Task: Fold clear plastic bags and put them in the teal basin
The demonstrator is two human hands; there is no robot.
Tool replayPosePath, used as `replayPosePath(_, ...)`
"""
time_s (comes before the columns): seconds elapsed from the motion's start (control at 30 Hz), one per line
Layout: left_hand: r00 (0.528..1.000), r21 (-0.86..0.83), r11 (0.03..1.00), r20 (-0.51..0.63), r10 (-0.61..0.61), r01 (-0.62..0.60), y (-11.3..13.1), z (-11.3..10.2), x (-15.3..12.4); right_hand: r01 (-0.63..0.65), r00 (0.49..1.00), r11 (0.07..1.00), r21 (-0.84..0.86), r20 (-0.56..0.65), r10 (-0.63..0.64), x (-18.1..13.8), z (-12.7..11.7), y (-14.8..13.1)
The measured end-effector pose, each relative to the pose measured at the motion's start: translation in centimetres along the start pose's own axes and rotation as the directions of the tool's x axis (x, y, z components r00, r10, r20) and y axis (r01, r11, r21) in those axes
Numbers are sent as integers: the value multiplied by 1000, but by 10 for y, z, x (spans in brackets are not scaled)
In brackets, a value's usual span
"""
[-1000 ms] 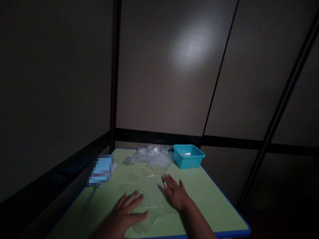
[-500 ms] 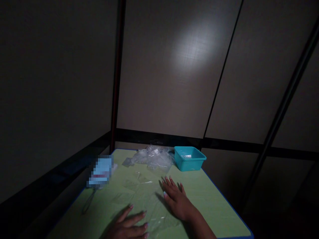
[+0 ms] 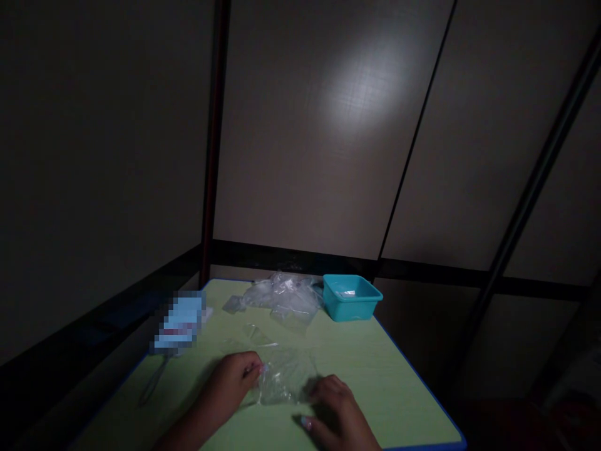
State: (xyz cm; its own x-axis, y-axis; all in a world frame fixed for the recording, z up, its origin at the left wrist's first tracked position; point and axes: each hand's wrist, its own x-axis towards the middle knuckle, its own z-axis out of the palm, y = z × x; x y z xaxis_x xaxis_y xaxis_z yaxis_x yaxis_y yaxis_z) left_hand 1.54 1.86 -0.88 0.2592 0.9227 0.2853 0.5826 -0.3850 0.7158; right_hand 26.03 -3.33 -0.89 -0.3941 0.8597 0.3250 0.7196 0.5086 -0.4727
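Note:
A clear plastic bag (image 3: pixel 284 379) lies on the light green table top between my hands, its surface wrinkled and shiny. My left hand (image 3: pixel 239 376) is closed in a pinch on the left edge of this bag. At the right edge is my right hand (image 3: pixel 335 407), fingers bent and thumb held apart from them. Its fingertips are blurred and look to be at the film, but contact is hard to make out. Another flat piece of clear film (image 3: pixel 258 335) lies just beyond the bag.
A heap of crumpled clear plastic bags (image 3: pixel 286 297) sits at the table's far edge. Beside it stands a turquoise basin (image 3: pixel 352 300) with something shiny inside. At the left edge is a pixelated blue item (image 3: pixel 181 322) with a cord loop (image 3: pixel 153 382). Walls enclose the table (image 3: pixel 399 388).
Both hands were spread flat over the film. My left hand has moved forward and now pinches the bag; my right hand has drawn back and bent its fingers. The bag is now bunched smaller.

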Motion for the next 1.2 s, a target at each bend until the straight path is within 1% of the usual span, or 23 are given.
replayPosePath(0.07,1000,36,999,-1,-16,16,-7,1,5,-38,996,999,33,-80,41,6,8,-1)
replayPosePath(0.13,999,63,997,6,-38,38,-12,2,5,-82,987,996,45,-132,87,13,15,-1)
replayPosePath(0.2,999,112,993,-39,-38,42,-12,1,2,-117,979,992,37,-163,122,18,21,-1)
replayPosePath(0.27,990,233,973,-135,27,5,-4,-2,-4,-139,974,990,20,-178,141,22,24,-2)
replayPosePath(0.3,982,317,948,-165,93,-36,2,-3,-8,-147,972,989,7,-182,145,23,25,-3)
replayPosePath(0.33,975,397,913,-149,165,-94,10,-4,-13,-152,971,988,-6,-188,148,24,25,-4)
replayPosePath(0.37,968,449,876,-81,236,-176,17,-5,-18,-156,970,988,-20,-193,150,25,24,-5)
replayPosePath(0.4,950,460,838,51,307,-296,24,-5,-23,-161,969,986,-34,-196,152,25,24,-6)
replayPosePath(0.43,912,429,806,212,350,-409,30,-4,-28,-167,968,985,-48,-196,155,25,23,-7)
replayPosePath(0.47,878,389,797,327,349,-462,34,-3,-32,-172,969,983,-61,-193,157,24,23,-8)
replayPosePath(0.5,853,356,803,404,330,-479,36,-1,-36,-174,969,982,-74,-189,158,24,22,-9)
replayPosePath(0.53,843,335,818,447,299,-468,36,0,-40,-176,970,981,-86,-185,158,23,21,-9)
replayPosePath(0.67,870,339,864,453,196,-371,25,-2,-48,-190,968,973,-128,-190,164,20,19,-9)
replayPosePath(0.77,864,341,868,471,175,-362,19,-9,-50,-211,964,964,-161,-196,178,17,15,-9)
replayPosePath(0.83,859,344,864,481,174,-368,19,-13,-50,-247,950,948,-202,-244,195,16,12,-12)
replayPosePath(0.9,864,357,857,470,180,-373,20,-13,-50,-261,935,928,-268,-308,174,15,10,-18)
replayPosePath(0.93,871,368,852,456,183,-372,20,-12,-50,-237,937,921,-310,-323,132,15,11,-22)
replayPosePath(0.97,879,379,849,438,186,-368,19,-11,-49,-181,948,917,-357,-311,66,14,13,-26)
replayPosePath(1.0,891,393,846,415,187,-360,17,-10,-49,-95,964,910,-403,-267,-17,13,16,-29)
replayPosePath(1.03,902,405,845,390,186,-349,15,-8,-48,10,975,897,-441,-196,-108,12,20,-30)
replayPosePath(1.1,918,424,844,353,179,-328,11,-6,-48,209,964,849,-485,-42,-261,8,32,-27)
replayPosePath(1.13,922,430,843,346,176,-323,9,-5,-47,266,953,826,-498,4,-304,5,38,-22)
replayPosePath(1.2,920,436,840,352,173,-325,5,-4,-47,278,945,796,-538,5,-327,-4,47,-5)
